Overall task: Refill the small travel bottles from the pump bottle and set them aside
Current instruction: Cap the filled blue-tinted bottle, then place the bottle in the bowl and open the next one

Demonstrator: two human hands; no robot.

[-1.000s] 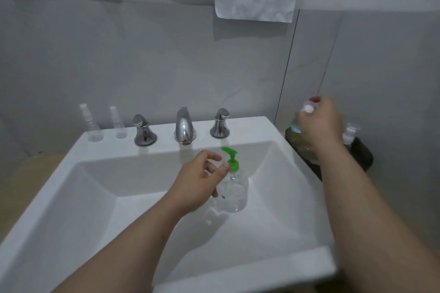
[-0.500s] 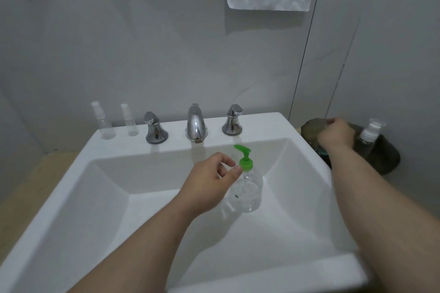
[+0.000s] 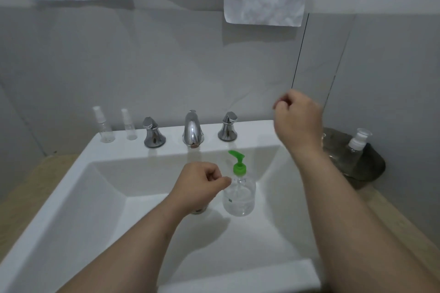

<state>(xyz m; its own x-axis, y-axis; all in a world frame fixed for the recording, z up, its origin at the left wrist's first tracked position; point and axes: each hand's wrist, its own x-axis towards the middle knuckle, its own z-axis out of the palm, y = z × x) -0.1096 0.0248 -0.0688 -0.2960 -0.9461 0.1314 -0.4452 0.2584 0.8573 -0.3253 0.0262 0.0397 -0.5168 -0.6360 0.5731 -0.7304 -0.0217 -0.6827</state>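
The left hand point(image 3: 200, 185) is curled and empty, fingertips just beside the clear plastic bottle with a green pump point(image 3: 239, 195), which stands in the white sink basin point(image 3: 71, 197). The right hand point(image 3: 297, 121) hovers, fisted, empty. Two small clear spray bottles point(image 3: 103, 123) stand on the back ledge.

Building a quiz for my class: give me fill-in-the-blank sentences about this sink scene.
The pump bottle has a ___ pump head. It stands inside the ___. Left of the faucet stand ___ small travel bottles.
Missing: green; sink; two.
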